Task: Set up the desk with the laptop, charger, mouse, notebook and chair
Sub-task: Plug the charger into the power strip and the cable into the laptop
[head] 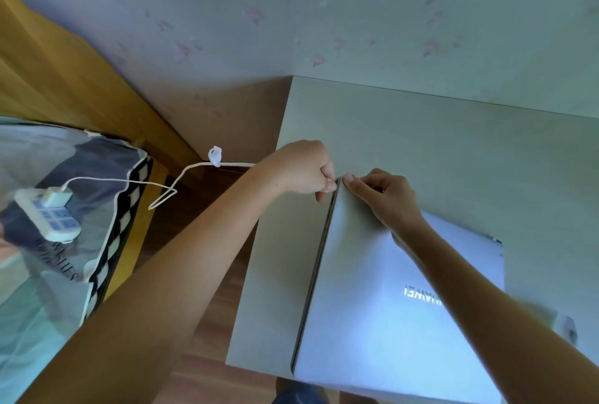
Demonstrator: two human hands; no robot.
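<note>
**Cable at the laptop's corner**

The closed laptop lies on the desk. The left hand pinches the cable end at its far corner; the right hand, fingers curled, presses the lid there.

I read one brand mark clearly: "HUAWEI", in pale capitals on the closed lid of the laptop. It appears upside down from my camera, and my right forearm covers its last letters in part. Left of the laptop, beyond the desk edge, the bedding carries dark printed capitals, rotated and blurred; I cannot read them with confidence. The power strip lying on that bedding shows no legible marking.
</note>
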